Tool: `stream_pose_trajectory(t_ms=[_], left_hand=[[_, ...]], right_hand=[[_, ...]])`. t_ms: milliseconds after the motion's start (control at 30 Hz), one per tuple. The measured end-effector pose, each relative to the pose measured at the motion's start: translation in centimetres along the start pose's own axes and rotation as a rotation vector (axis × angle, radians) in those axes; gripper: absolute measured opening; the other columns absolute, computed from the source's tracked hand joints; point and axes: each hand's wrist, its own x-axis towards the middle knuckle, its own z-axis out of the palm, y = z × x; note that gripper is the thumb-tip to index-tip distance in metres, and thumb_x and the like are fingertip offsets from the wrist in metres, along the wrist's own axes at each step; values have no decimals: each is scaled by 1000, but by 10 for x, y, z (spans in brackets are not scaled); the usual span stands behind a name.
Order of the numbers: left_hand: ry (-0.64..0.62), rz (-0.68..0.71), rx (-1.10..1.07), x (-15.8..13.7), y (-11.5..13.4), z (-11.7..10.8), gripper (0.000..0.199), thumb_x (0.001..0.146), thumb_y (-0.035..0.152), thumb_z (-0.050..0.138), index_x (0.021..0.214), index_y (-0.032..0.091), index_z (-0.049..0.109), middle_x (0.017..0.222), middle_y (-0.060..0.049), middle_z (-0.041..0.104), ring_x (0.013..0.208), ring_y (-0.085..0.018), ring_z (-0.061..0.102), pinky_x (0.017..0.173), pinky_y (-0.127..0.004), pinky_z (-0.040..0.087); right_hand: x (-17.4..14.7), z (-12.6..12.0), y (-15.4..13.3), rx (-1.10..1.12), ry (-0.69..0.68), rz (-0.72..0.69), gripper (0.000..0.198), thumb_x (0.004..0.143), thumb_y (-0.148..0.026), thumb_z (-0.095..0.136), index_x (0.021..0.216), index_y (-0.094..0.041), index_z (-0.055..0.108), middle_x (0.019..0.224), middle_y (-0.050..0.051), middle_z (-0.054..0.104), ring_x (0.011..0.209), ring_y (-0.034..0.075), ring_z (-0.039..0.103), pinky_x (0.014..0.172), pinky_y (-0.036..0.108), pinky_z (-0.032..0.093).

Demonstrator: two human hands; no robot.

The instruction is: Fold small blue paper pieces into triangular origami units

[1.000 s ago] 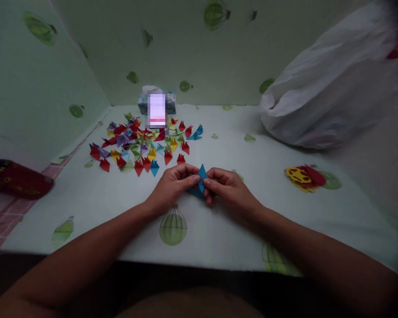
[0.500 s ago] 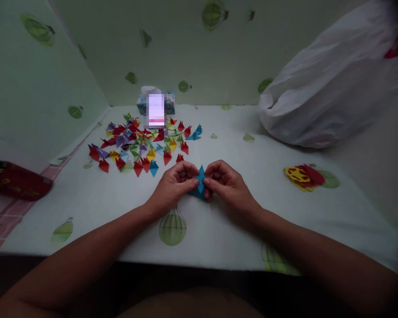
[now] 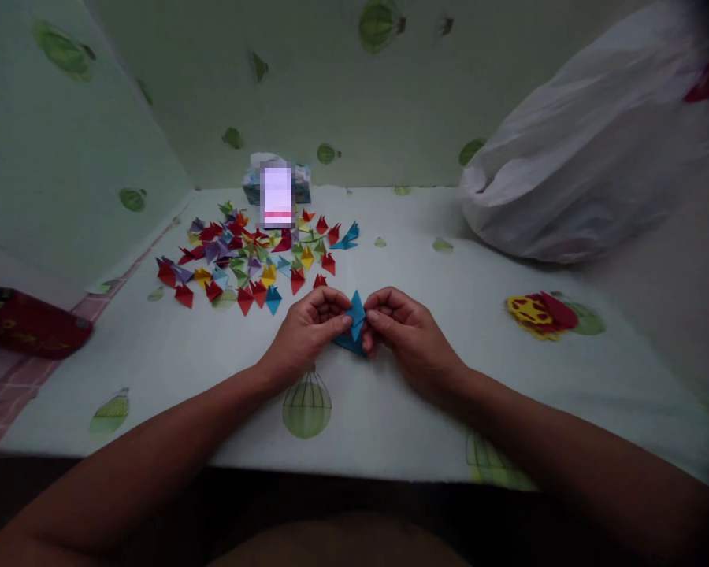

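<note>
Between my two hands is a small piece of blue folded origami paper (image 3: 358, 316), diamond-shaped with a pointed top. My left hand (image 3: 314, 324) pinches its left side between thumb and fingers. At its right edge, my right hand (image 3: 405, 327) has thumb and forefinger pressed together on the paper. Just below, partly behind the fingers, more blue paper (image 3: 350, 343) shows near the tabletop; I cannot tell whether it is a separate sheet. Beyond my left hand lie several folded paper cranes (image 3: 248, 256) in red, yellow, purple, green and blue.
A phone (image 3: 277, 195) with a blurred screen leans against a tissue box (image 3: 303, 183) at the back. A red can (image 3: 32, 323) lies at the left edge. On the right are a white plastic bag (image 3: 555, 173) and yellow and red cut-out pieces (image 3: 532, 315).
The blue paper has turned a little, and its front now shows as a broader diamond. My right thumb has shifted slightly to the paper's right edge.
</note>
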Motion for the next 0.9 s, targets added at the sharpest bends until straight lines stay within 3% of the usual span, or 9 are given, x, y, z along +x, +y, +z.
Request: stream_pose_trajectory(t_ms=[267, 500, 667, 800, 900], left_hand=[[-6, 21, 65, -1, 3, 0, 17, 76, 23, 76, 87, 17, 65, 81, 0, 65, 76, -12, 60, 73, -25, 49], [-20, 79, 170, -3, 3, 1, 12, 78, 23, 74, 86, 17, 66, 81, -1, 67, 75, -13, 62, 72, -26, 50], [-46, 87, 223, -4, 0, 0, 11, 82, 25, 71, 88, 17, 67, 82, -1, 67, 76, -14, 62, 72, -26, 50], [-63, 97, 203, -5, 0, 1, 17, 84, 31, 73, 91, 18, 66, 85, -2, 68, 79, -14, 63, 73, -26, 50], [-35, 72, 141, -4, 0, 3, 21, 79, 27, 77, 92, 18, 64, 83, 0, 67, 77, -13, 62, 73, -25, 51]], right_hand=[[1, -1, -2, -38, -5, 27, 16, 86, -27, 70, 92, -19, 58, 64, -4, 65, 53, 11, 61, 54, 24, 49], [0, -1, -6, -243, -17, 20, 15, 85, -30, 68, 90, -18, 59, 58, -2, 65, 51, 12, 60, 54, 27, 49], [-1, 1, -7, -358, -6, 0, 20, 84, -33, 68, 77, -20, 54, 56, -4, 60, 49, 12, 56, 51, 27, 44], [-3, 1, -5, -514, 57, -60, 25, 84, -31, 68, 70, -21, 50, 55, -4, 56, 49, 11, 52, 48, 26, 38], [-3, 1, -5, -506, 51, -51, 23, 85, -30, 66, 70, -21, 51, 54, -4, 57, 49, 11, 53, 49, 26, 39]])
